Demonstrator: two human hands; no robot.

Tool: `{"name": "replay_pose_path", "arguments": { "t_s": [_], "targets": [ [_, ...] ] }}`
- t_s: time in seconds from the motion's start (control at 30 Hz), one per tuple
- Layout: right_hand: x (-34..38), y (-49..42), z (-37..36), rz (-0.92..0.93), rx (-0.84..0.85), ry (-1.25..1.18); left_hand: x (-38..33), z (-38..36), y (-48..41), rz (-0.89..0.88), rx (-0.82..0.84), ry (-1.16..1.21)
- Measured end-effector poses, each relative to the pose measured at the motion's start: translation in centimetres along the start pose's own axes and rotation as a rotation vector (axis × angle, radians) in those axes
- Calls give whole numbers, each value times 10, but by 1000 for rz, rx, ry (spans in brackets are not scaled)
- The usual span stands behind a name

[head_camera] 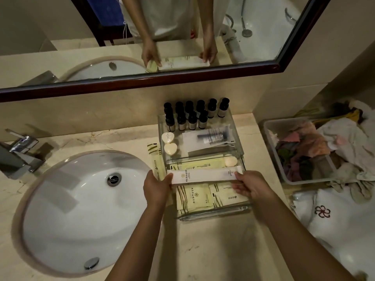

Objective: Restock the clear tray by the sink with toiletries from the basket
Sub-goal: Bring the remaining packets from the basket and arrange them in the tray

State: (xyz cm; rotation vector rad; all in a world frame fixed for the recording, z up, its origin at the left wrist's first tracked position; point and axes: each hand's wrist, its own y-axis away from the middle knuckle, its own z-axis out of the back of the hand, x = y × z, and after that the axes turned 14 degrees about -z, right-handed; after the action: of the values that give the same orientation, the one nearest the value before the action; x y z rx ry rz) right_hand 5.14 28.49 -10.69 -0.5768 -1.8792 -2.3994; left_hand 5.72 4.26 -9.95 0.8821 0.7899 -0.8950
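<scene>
A clear tray (239,138) stands on the counter right of the sink. At its back are several small dark bottles (191,116); in front of them lie heart-shaped soaps (170,148), a razor packet (211,136) and yellow sachets (193,196). Both hands hold a long white packet (205,175) level over the tray's front half. My left hand (157,188) pinches its left end. At the right end, my right hand (251,186) grips it. A plastic basket (274,145) sits at the right.
The white sink (67,209) and chrome tap (19,155) fill the left. A long yellow packet (156,161) lies on the counter beside the tray. The basket holds crumpled cloths (304,151); white towels (334,216) lie in front of it. A mirror (142,37) hangs above.
</scene>
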Motion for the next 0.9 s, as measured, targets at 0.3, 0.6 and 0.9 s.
{"name": "replay_pose_path", "arguments": {
  "t_s": [0.3, 0.6, 0.9],
  "targets": [
    [2, -13, 5, 90, -193, 139, 2, -11, 7, -133, 34, -353],
    [-3, -8, 8, 224, -329, 338, -1, -13, 3, -274, 54, -543],
    [4, 15, 12, 446, -432, 518, -6, -4, 3, -359, 62, -533]
  ]
}}
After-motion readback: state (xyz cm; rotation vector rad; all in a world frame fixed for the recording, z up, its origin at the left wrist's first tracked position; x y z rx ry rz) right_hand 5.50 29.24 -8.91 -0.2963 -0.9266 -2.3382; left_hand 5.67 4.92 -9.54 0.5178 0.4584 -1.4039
